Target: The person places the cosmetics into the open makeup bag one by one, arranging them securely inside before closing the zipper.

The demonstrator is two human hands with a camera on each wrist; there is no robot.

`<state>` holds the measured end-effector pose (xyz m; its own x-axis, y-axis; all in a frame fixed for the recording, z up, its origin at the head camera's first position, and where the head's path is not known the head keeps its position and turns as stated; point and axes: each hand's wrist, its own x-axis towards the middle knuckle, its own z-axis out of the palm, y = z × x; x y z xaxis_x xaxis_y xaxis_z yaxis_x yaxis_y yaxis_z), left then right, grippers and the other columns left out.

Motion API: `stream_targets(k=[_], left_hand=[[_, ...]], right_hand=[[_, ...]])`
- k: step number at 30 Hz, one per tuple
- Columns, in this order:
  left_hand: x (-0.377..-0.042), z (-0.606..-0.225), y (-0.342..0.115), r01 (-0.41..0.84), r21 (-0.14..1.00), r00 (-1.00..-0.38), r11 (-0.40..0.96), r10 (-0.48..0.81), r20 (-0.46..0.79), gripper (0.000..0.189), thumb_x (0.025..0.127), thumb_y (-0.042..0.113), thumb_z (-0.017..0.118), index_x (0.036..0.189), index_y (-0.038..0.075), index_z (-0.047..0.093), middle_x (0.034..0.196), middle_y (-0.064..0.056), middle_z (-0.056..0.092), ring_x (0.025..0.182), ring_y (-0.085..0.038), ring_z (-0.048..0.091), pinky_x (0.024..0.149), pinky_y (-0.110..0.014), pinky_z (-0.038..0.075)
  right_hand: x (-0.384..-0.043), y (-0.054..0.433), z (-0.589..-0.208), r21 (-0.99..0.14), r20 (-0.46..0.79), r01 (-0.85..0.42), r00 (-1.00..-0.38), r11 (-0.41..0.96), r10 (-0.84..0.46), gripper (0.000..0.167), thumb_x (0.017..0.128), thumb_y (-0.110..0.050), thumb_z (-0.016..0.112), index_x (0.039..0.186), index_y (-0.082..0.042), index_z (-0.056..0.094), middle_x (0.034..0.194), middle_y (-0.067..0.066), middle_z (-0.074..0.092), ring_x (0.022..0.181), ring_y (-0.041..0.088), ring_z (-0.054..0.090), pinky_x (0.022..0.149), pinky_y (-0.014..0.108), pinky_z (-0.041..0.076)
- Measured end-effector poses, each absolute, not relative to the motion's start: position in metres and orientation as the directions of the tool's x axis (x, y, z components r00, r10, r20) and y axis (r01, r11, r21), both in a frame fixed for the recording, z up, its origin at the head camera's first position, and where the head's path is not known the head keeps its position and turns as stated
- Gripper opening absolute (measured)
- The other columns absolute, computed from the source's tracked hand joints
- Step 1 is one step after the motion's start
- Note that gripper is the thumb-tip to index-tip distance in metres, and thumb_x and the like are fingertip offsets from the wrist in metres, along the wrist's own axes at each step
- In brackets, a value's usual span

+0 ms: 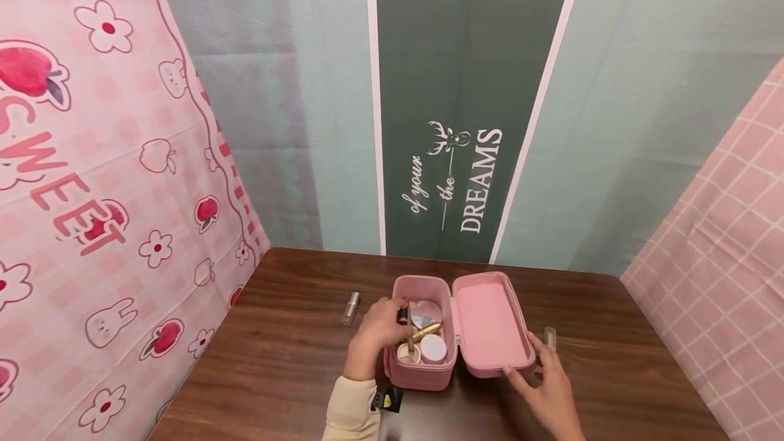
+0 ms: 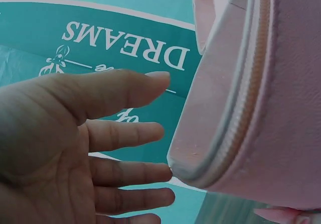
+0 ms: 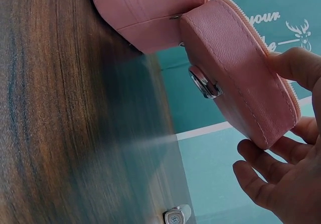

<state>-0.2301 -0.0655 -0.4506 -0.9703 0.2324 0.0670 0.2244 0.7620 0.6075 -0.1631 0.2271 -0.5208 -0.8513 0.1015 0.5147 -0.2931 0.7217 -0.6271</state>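
Note:
A pink zippered case [image 1: 422, 380] stands on the table with its lid [image 1: 490, 322] swung out to the right. My left hand [image 1: 382, 324] is over the left rim of the case; in the left wrist view its fingers [image 2: 133, 173] are extended and spread beside the rim, with nothing between them. Inside the case lie a white-lidded round jar [image 1: 433, 348], a gold tube [image 1: 427, 331], a clear round packet [image 1: 425, 312] and a black-capped item [image 1: 402, 316] near the left fingertips. My right hand [image 1: 548, 386] holds the lid's outer corner, thumb on its rim and fingers underneath.
A small lipstick-like tube [image 1: 351, 309] lies on the wooden table [image 1: 294, 359] left of the case. A clear tube [image 1: 550, 337] is just beyond the right hand. Printed cloth [image 1: 306, 121] hangs behind the table and at both sides.

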Motion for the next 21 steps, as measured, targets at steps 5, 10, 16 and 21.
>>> stream_targets(k=[5, 10, 16, 21], left_hand=[[-0.228, -0.458, -0.068, 0.213, 0.631, -0.976, 0.746, 0.196, 0.097, 0.038, 0.075, 0.017, 0.072, 0.109, 0.004, 0.064, 0.092, -0.008, 0.056, 0.084, -0.024, 0.052, 0.072, -0.042, 0.045], [-0.229, -0.466, -0.073, 0.236, 0.631, -0.971, 0.739, 0.161, 0.175, 0.039, 0.078, 0.016, 0.072, 0.113, 0.002, 0.063, 0.102, -0.014, 0.059, 0.092, -0.029, 0.055, 0.079, -0.046, 0.046], [-0.230, -0.476, -0.084, 0.251, 0.594, -0.958, 0.765, 0.108, 0.266, 0.034, 0.076, 0.015, 0.072, 0.107, 0.002, 0.065, 0.103, -0.015, 0.060, 0.097, -0.034, 0.057, 0.080, -0.048, 0.045], [-0.232, -0.482, -0.094, 0.262, 0.543, -0.939, 0.798, 0.081, 0.333, 0.031, 0.074, 0.015, 0.072, 0.101, 0.004, 0.066, 0.100, -0.015, 0.061, 0.096, -0.035, 0.057, 0.078, -0.050, 0.044]], right_hand=[[-0.162, 0.227, -0.521, -0.627, 0.520, -0.297, -0.848, 0.720, 0.104, 0.074, 0.065, -0.008, 0.083, 0.129, 0.004, 0.047, 0.103, 0.017, 0.055, 0.082, 0.014, 0.053, 0.064, 0.037, 0.050], [-0.163, 0.227, -0.522, -0.630, 0.518, -0.294, -0.849, 0.719, 0.107, 0.074, 0.065, -0.008, 0.083, 0.129, 0.004, 0.047, 0.102, 0.016, 0.056, 0.082, 0.014, 0.053, 0.064, 0.038, 0.050], [-0.162, 0.227, -0.521, -0.629, 0.513, -0.287, -0.852, 0.722, 0.108, 0.073, 0.065, -0.009, 0.083, 0.128, 0.004, 0.048, 0.102, 0.016, 0.056, 0.081, 0.014, 0.053, 0.064, 0.036, 0.050], [-0.162, 0.227, -0.522, -0.632, 0.509, -0.283, -0.854, 0.722, 0.111, 0.074, 0.065, -0.009, 0.083, 0.129, 0.003, 0.048, 0.103, 0.017, 0.056, 0.081, 0.015, 0.053, 0.065, 0.037, 0.050]])
